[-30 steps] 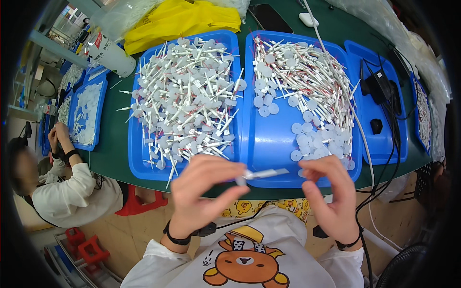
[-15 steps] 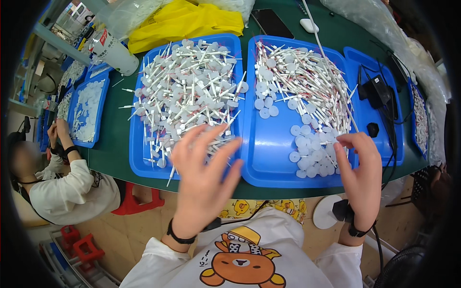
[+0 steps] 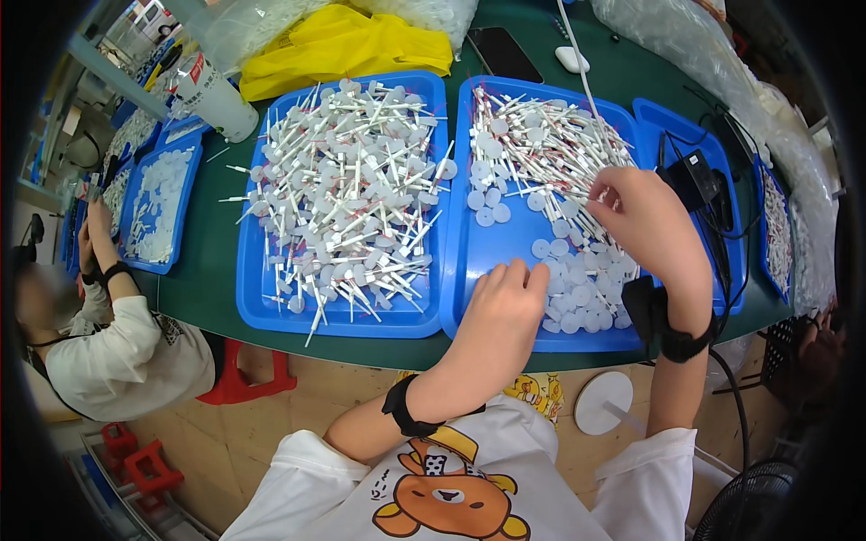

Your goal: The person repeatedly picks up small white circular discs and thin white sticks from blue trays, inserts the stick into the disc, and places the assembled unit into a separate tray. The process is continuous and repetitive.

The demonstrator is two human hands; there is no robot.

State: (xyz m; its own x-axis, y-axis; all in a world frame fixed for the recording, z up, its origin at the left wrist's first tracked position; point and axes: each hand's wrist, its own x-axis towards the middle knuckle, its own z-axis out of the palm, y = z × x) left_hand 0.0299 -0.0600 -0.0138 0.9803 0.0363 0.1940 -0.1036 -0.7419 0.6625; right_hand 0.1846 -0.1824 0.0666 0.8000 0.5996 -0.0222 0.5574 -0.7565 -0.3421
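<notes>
Over the front of the right-hand blue tray [image 3: 471, 270] my left hand [image 3: 507, 311] is closed, fingertips at the edge of a heap of translucent white discs [image 3: 577, 288]. What it pinches, if anything, is hidden. Farther right, my right hand [image 3: 654, 221] curls down with thumb and fingers drawn together, beside a pile of thin white sticks with reddish wires [image 3: 559, 135]. I cannot make out what lies between its fingertips. To the left, another blue tray [image 3: 361, 325] is heaped with white sticks fitted with discs [image 3: 352, 198].
A third blue tray at the right holds a black adapter [image 3: 695, 176] and cables. Behind the trays lie a yellow bag [image 3: 352, 54], a phone [image 3: 505, 54] and a paper cup [image 3: 214, 97]. A thin pole [image 3: 577, 63] slants over the right-hand tray. A co-worker [image 3: 126, 352] sits at left.
My left hand has moved right from the left-hand tray to the discs, and its spread fingers have closed. The right hand has moved up to the sticks, its fingers drawing together.
</notes>
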